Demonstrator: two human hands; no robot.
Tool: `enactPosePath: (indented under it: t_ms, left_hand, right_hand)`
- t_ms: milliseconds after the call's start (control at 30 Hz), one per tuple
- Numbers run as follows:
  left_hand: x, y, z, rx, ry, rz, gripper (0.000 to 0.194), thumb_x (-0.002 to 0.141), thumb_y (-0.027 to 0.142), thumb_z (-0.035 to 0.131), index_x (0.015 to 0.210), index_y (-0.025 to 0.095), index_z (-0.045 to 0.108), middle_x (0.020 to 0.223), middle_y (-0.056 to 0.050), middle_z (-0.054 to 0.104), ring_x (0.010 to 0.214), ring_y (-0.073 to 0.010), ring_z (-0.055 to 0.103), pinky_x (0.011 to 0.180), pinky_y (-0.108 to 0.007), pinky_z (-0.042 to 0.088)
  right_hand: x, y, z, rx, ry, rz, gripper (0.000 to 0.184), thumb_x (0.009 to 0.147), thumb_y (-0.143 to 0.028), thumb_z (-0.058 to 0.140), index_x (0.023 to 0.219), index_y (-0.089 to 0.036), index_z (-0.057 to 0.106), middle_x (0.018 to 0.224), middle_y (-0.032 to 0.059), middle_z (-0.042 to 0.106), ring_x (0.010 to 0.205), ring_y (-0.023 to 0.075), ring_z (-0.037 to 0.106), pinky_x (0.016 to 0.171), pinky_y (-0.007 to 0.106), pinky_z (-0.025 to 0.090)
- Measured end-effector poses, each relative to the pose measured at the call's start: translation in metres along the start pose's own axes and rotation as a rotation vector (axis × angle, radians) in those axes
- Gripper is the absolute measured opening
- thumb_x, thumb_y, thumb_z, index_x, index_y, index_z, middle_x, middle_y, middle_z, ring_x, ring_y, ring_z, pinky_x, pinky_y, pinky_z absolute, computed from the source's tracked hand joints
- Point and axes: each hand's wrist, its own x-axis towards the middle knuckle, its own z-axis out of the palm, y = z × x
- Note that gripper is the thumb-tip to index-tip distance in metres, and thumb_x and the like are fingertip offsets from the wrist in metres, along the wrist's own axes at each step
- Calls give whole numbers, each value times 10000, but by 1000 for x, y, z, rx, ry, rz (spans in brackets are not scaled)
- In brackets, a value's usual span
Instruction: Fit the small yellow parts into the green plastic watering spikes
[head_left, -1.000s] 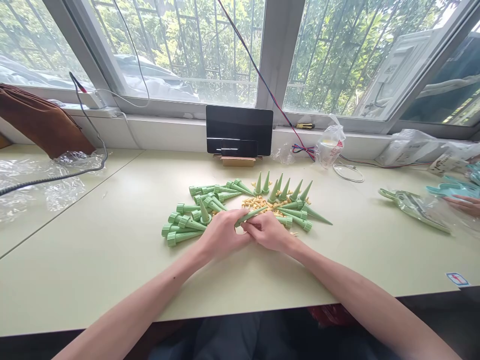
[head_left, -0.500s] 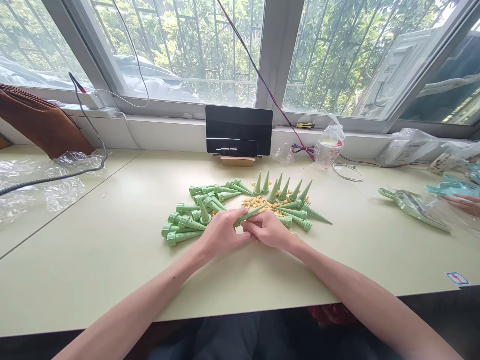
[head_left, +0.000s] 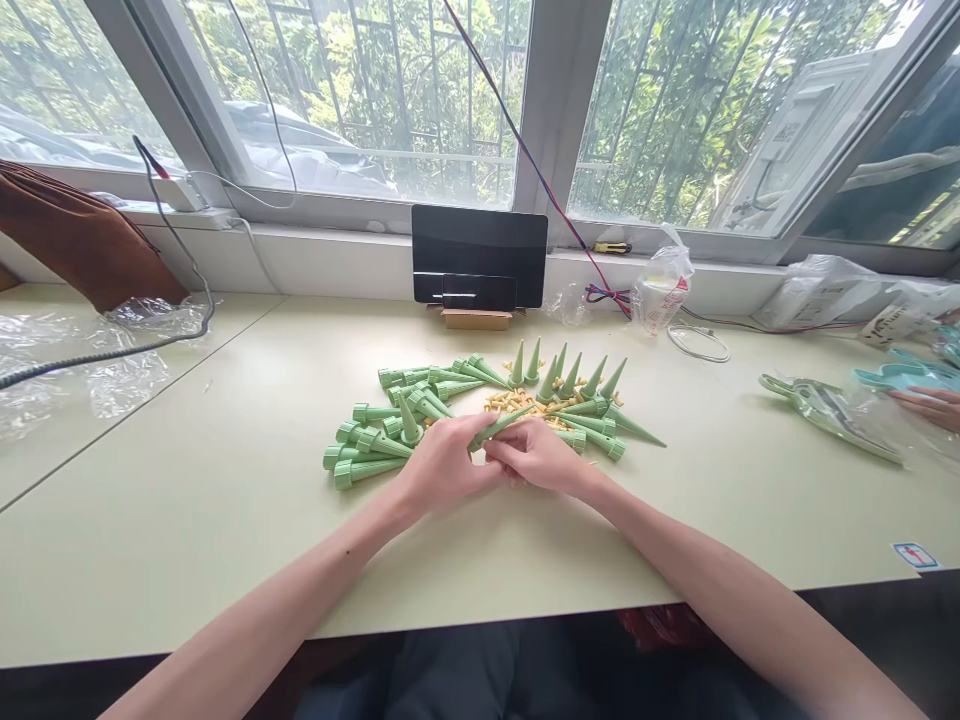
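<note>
My left hand (head_left: 448, 462) is closed around a green plastic watering spike (head_left: 504, 424), whose pointed end slants up to the right. Close against it, my right hand (head_left: 541, 457) pinches near the spike's wider end; what sits between those fingertips is hidden. Beyond both hands lies a pile of small yellow pegs (head_left: 512, 401). Several green spikes with ribbed caps (head_left: 373, 440) lie to the left, one of them upright. Behind and right of the pegs, more spikes (head_left: 569, 377) stand point up, and others (head_left: 600, 440) lie flat.
A tablet (head_left: 480, 250) leans near the window with a phone in front. At right are a bagged cup (head_left: 661, 290), a white cable (head_left: 697, 343), a wrapped green item (head_left: 829, 415) and another person's hand (head_left: 930, 405). Clear plastic wrap (head_left: 120, 370) and a brown bag (head_left: 82, 235) are left.
The view has shifted very slightly. Both hands keep almost the same place and grip, with the spike at nearly the same slant.
</note>
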Motion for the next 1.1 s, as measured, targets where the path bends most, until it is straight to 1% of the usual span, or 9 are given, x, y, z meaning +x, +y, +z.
enactPosePath:
  t_ms: [133,333,433,567,633,833,967,1100]
  left_hand:
    - [0,1,0,-9,-9,-4,205,684,198,604,883,193,654,697,30,591,596,-109,409,530,-215,342]
    - [0,1,0,2,-8,-7,188,682,190,596,863,192,644,677,30,582,584,-109,419,518,-215,336]
    - [-1,0,1,14,12,-10,205,675,174,582,872,190,638,672,29,586,560,-104,419,518,-219,346]
    - [-1,0,2,8,38,-13,236,668,158,569,893,195,631,681,30,606,555,-105,451,531,-220,373]
    - [-1,0,1,7,46,-11,254,661,157,569,902,197,641,690,23,621,563,-113,473,531,-223,379]
    - [0,0,0,13,48,-6,246,643,152,571,869,200,656,687,14,623,571,-122,486,530,-227,381]
    - [0,0,1,25,24,-18,289,643,156,577,917,196,658,708,18,620,565,-115,475,537,-223,381]
    - [-1,-1,1,30,11,-26,328,642,156,583,960,194,657,722,20,618,562,-111,470,544,-222,382]
  right_hand:
    - [0,1,-1,-29,-25,11,312,918,-320,522,656,-167,592,552,-14,566,504,111,543,511,224,437]
    - [0,0,-3,-35,-61,12,303,926,-328,519,683,-168,604,575,-12,574,530,114,558,514,218,447]
    - [0,-3,-3,13,-99,72,311,927,-381,528,726,-164,623,592,-3,593,514,114,561,481,215,453]
    - [0,-4,-3,74,-131,108,349,920,-455,536,751,-161,619,696,32,665,562,122,591,461,206,462]
    - [0,-3,-2,66,-124,106,352,925,-449,527,740,-161,608,697,37,671,565,125,595,458,206,466]
    - [0,-1,1,-25,-68,52,349,937,-343,488,647,-167,574,621,23,645,486,115,566,429,210,447]
    - [-1,-3,2,-87,-17,6,357,935,-295,485,611,-168,560,563,6,621,418,100,530,443,218,442]
    - [-1,-4,2,-135,10,-41,351,930,-269,489,602,-169,563,559,3,618,431,105,533,469,226,442]
